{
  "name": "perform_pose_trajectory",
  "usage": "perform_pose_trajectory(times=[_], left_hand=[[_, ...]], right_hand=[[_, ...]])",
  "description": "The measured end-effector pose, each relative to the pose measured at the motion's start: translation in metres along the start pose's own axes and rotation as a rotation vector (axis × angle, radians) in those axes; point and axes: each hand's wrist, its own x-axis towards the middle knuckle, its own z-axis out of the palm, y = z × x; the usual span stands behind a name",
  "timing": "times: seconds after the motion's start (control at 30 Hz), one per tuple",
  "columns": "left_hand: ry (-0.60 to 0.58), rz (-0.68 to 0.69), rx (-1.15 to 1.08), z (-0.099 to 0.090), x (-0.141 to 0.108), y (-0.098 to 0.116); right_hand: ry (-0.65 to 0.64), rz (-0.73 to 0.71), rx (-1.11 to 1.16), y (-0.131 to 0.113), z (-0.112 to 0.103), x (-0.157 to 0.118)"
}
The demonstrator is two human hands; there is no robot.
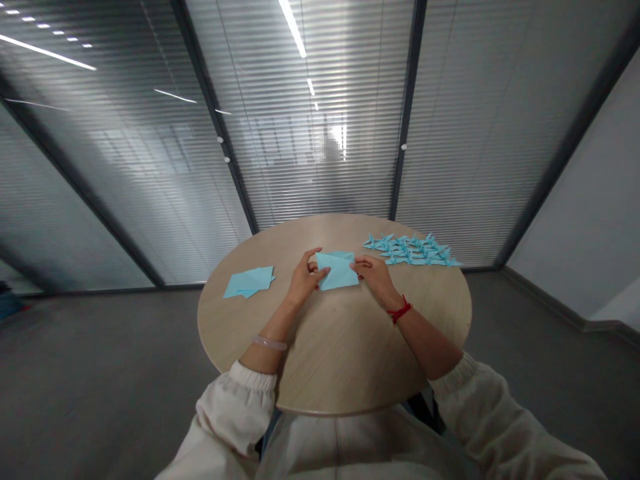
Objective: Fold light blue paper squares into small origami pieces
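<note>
Pinching the sheet [340, 273] by opposite edges with left hand [301, 279] and right hand [377, 277], likely to steady it, apart from the cranes [423, 253].

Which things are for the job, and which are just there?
For the job, it seems: paper in left hand and right hand; loose sheets; folded shapes; table.
Just there: red bracelet and pale bangle, both worn; blinds.

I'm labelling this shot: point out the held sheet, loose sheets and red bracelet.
Held sheet [340, 273]: head view, near its middle.
Loose sheets [250, 280]: head view, the topmost one.
Red bracelet [400, 311]: head view, the band.
</note>
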Motion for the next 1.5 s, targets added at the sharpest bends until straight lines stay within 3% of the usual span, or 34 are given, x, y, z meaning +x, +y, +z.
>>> perform_pose_trajectory(times=[0.23,0.5,0.67,0.83,0.93,1.17,1.5], left_hand=[[0.001,-0.043,-0.002,0.002,-0.002,0.009],[0.16,-0.049,0.016,-0.006,-0.002,0.004],[-0.014,-0.135,-0.205,0.0,0.0,0.006],[-0.046,-0.034,-0.213,0.004,-0.008,0.015],[-0.093,-0.052,-0.213,0.004,-0.013,0.019],[-0.433,-0.262,-0.356,0.006,-0.014,0.025],[-0.478,-0.232,-0.341,0.007,-0.012,0.015]], right_hand=[[0.06,-0.012,-0.018,0.0,-0.002,0.001],[0.023,-0.064,-0.1,0.001,0.0,0.0],[-0.014,-0.129,-0.173,-0.004,0.001,-0.004],[0.014,-0.144,-0.211,-0.005,0.0,-0.004],[0.007,-0.155,-0.226,-0.005,-0.001,-0.004],[-0.028,-0.178,-0.256,-0.008,0.002,-0.008],[-0.086,-0.367,-0.424,-0.013,0.006,-0.013]])
